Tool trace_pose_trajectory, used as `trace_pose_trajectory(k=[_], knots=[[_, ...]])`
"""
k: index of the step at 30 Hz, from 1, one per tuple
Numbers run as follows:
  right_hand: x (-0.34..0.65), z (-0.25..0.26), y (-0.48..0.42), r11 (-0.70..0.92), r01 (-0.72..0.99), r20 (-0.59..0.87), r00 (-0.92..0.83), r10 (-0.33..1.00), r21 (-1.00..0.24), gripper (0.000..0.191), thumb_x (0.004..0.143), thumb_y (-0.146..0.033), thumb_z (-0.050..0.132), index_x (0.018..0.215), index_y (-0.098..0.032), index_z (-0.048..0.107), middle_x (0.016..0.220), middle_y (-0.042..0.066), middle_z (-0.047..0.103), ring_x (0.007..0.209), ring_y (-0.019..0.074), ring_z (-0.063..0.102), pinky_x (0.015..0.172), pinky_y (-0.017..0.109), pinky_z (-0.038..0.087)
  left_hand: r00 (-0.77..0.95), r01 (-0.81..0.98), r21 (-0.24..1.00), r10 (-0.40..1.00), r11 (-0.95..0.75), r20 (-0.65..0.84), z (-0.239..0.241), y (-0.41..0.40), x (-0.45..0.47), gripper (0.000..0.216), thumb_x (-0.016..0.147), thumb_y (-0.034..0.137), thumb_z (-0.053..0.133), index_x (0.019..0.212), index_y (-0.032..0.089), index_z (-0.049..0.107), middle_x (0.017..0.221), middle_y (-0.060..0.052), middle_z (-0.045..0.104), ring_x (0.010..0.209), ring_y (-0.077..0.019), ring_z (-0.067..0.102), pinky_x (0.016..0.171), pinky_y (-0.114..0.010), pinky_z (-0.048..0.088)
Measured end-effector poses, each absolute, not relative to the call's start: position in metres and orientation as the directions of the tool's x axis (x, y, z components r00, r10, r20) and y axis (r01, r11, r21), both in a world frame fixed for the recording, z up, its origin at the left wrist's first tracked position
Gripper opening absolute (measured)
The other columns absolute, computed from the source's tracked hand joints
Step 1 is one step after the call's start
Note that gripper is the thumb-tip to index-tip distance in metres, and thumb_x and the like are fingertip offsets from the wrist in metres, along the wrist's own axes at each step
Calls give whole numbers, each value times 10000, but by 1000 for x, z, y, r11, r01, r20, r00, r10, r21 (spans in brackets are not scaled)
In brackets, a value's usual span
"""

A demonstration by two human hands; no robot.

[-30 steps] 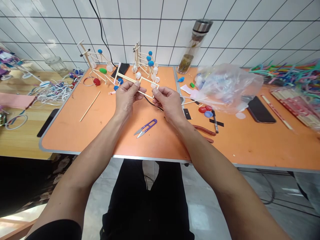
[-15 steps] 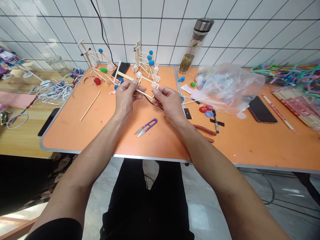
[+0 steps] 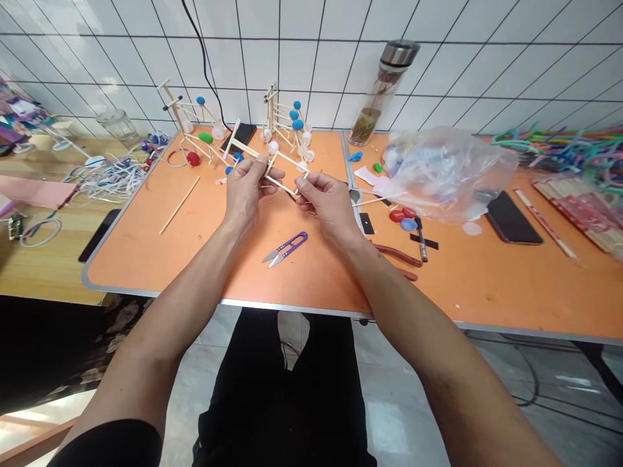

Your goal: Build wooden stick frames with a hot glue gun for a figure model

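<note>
Both my hands hold a small frame of thin wooden sticks [image 3: 281, 163] above the orange table [image 3: 195, 259]. My left hand [image 3: 249, 189] pinches the frame's left side with thumb and fingers closed. My right hand [image 3: 327, 202] pinches its right end, fingers curled round a stick. Behind the frame stand two finished stick models with blue, green and red caps, one on the left [image 3: 195, 130] and one in the middle [image 3: 287, 126].
Purple thread snips [image 3: 286, 248] lie just below my hands. A loose stick [image 3: 179, 205] lies to the left, red pliers [image 3: 399, 256] and a clear plastic bag [image 3: 445, 170] to the right. Also here: a glass bottle [image 3: 382, 91], a black phone [image 3: 513, 226], coloured straws [image 3: 559, 146].
The stick frame has tilted slightly and my hands have drawn a little closer together; the view has shifted slightly down.
</note>
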State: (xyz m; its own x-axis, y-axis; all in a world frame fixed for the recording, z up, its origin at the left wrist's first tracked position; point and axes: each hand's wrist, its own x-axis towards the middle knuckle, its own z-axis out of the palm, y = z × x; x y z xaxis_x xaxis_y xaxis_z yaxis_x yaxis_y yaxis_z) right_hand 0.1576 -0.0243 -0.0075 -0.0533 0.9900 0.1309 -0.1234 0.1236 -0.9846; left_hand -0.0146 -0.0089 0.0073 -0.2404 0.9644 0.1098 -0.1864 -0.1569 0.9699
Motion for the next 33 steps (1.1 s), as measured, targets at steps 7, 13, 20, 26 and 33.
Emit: trace_pose_trajectory(k=[7, 13, 20, 26, 33], knots=[[156, -11, -24, 107, -133, 118, -78, 990, -985, 433, 838, -586, 974, 846, -222, 738, 831, -18, 751, 721, 98, 694, 651, 193, 568, -289, -203, 965, 952, -164, 101, 5, -3, -22, 453, 875, 651, 907, 838, 265, 674, 764, -15, 823, 688, -157, 785, 559, -218, 576], [158, -11, -20, 128, -195, 141, -52, 989, -972, 464, 821, -583, 988, 800, -216, 705, 801, -31, 724, 687, 77, 666, 602, 163, 521, -235, -153, 988, 971, 5, -41, 2, -9, -57, 362, 791, 518, 930, 785, 238, 702, 727, -43, 812, 511, -112, 672, 455, -183, 468], [155, -10, -20, 109, -183, 123, -69, 990, -977, 358, 905, -421, 948, 788, -207, 686, 757, -34, 701, 670, 76, 658, 600, 157, 524, -114, 220, 927, 951, 305, -286, 2, -41, -90, 212, 671, 319, 873, 649, 186, 710, 625, -77, 714, 456, -115, 544, 384, -188, 332], [154, -9, -23, 87, -151, 104, -107, 989, -985, 201, 929, -282, 883, 875, -210, 704, 793, -33, 735, 680, 79, 675, 624, 167, 534, -145, 509, 780, 929, 364, -339, 13, -46, -101, 233, 760, 274, 777, 582, 187, 654, 552, -49, 590, 494, -121, 431, 486, -265, 280], [151, -8, -22, 123, -209, 149, -113, 982, -970, 137, 898, -118, 744, 955, -219, 669, 720, -67, 712, 620, 86, 647, 596, 199, 497, -281, 933, 250, 957, 257, 64, 25, -65, -114, 242, 853, 383, 773, 698, 219, 687, 830, -120, 758, 813, -290, 669, 709, -383, 424]])
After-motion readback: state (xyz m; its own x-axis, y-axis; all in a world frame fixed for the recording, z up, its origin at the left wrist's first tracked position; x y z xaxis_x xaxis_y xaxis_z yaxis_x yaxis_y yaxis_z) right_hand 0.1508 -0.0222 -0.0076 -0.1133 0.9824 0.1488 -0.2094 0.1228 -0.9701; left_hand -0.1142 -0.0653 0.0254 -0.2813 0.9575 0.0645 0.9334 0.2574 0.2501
